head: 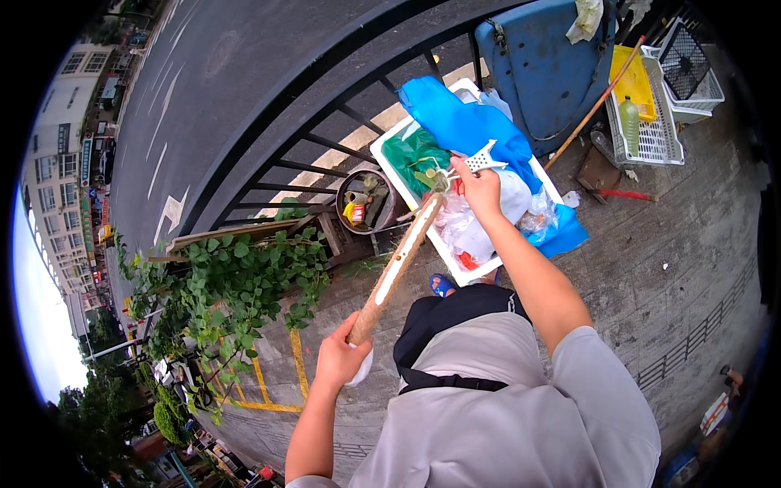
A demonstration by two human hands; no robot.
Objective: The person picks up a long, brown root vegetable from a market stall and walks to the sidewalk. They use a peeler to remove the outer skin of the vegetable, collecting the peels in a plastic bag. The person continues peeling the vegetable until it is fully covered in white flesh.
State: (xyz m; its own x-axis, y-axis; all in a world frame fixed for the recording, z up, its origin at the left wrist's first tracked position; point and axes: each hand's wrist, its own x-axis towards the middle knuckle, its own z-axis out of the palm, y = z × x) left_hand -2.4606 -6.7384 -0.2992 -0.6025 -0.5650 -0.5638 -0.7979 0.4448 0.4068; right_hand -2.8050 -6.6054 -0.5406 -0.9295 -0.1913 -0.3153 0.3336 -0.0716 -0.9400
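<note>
My left hand [343, 355] grips the near end of a long brown, hairy yam [403, 247], with a piece of white material under the palm. A long white peeled strip runs along the yam's upper side. In my right hand [481, 186] is a peeler with a white, perforated, fork-ended handle [483, 162]; its head is at the yam's far tip, where its exact contact is unclear. Both lie over a white foam box [450, 263] holding a green plastic bag [407, 155], blue plastic sheeting [470, 122], clear bags and scraps.
A round bin [367, 201] with refuse stands left of the box, against the black metal railing [287, 125]. Leafy plants [244, 268] grow at the left. Behind the box are a blue panel [543, 73], a leaning wooden stick [598, 100] and a white crate [662, 146].
</note>
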